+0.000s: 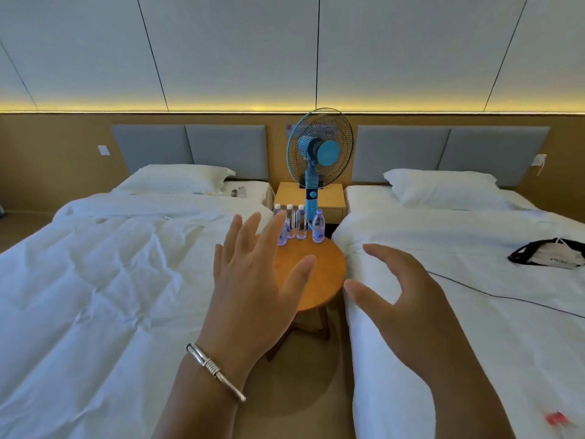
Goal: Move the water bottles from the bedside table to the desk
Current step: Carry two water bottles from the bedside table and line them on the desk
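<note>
Orange-brown wood forms the round bedside table [319, 274] standing in the gap between two white-sheeted beds, and four clear water bottles [300, 220] stand upright in a row along its far edge, the leftmost partly hidden behind fingers. Left hand [253, 280] hovers over the near side of the table with fingers spread straight, holding nothing; a silver bangle [215, 370] circles its wrist. Right hand [408, 293] hangs beside the table edge, fingers loosely curved and apart, empty too. Behind the bottles rises a blue pedestal fan [319, 150]. A dark bag [547, 251] lies on the right bed [474, 312].
</note>
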